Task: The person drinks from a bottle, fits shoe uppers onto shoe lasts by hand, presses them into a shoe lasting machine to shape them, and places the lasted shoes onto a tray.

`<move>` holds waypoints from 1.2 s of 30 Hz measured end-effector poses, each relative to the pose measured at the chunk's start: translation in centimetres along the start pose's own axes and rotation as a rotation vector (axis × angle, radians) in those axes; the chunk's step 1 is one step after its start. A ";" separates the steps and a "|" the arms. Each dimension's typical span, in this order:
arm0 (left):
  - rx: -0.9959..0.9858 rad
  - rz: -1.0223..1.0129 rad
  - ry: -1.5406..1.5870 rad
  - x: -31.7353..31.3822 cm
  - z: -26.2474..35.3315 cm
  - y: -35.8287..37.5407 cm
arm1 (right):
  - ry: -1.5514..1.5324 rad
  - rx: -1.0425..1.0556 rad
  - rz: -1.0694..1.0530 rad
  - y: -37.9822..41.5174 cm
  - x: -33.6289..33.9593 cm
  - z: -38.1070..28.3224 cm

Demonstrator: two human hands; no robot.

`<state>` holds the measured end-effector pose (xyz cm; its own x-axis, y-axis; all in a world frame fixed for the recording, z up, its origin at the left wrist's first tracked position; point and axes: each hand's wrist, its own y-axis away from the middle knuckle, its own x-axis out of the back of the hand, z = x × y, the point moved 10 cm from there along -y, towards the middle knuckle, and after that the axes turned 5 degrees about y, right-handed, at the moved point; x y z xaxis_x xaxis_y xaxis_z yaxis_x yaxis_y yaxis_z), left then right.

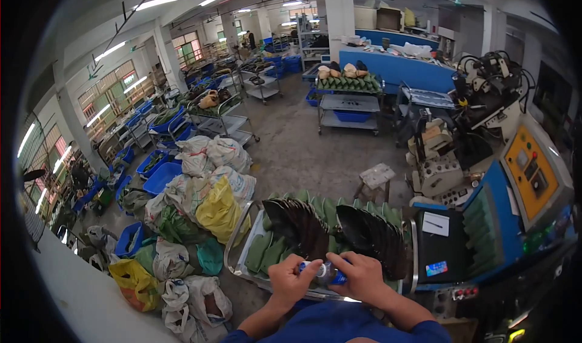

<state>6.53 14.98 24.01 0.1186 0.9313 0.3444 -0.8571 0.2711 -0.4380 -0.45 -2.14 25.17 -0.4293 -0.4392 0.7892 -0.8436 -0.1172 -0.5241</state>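
Just in front of my blue shirt I hold a small clear plastic bottle [327,274] with blue and white on it. It lies roughly sideways between my hands. My left hand [292,281] is closed around its left end, the thumb pressed along it. My right hand [362,277] wraps the right end, where a blue label shows below the fingers. What lies inside the fingers is hidden. Beyond my hands, a metal cart [229,252] carries green shaped pieces [259,250] and two overlapping rows of dark, curved pieces [297,221].
Stuffed sacks [176,261] and blue bins [162,177] crowd the left floor. At right stand a machine control panel [533,173], a phone [436,268] and a notepad [436,224]. A stool [376,176] sits beyond the cart; another loaded cart [348,103] stands farther back.
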 end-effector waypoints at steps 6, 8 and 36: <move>-0.053 0.264 0.546 3.4 -1.7 0.9 | -0.167 0.104 0.193 -2.0 6.8 -1.2; -0.025 0.269 0.455 3.1 -3.3 1.8 | -0.193 0.171 0.310 -3.1 10.7 -2.3; -0.334 0.121 0.823 -3.5 -1.0 -10.8 | 0.348 0.758 0.739 -7.3 30.0 -17.4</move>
<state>15.87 9.08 26.69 0.4690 0.8027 -0.3683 -0.7120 0.0969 -0.6954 -12.83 0.99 58.25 -0.9118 -0.3658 0.1863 0.0216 -0.4960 -0.8681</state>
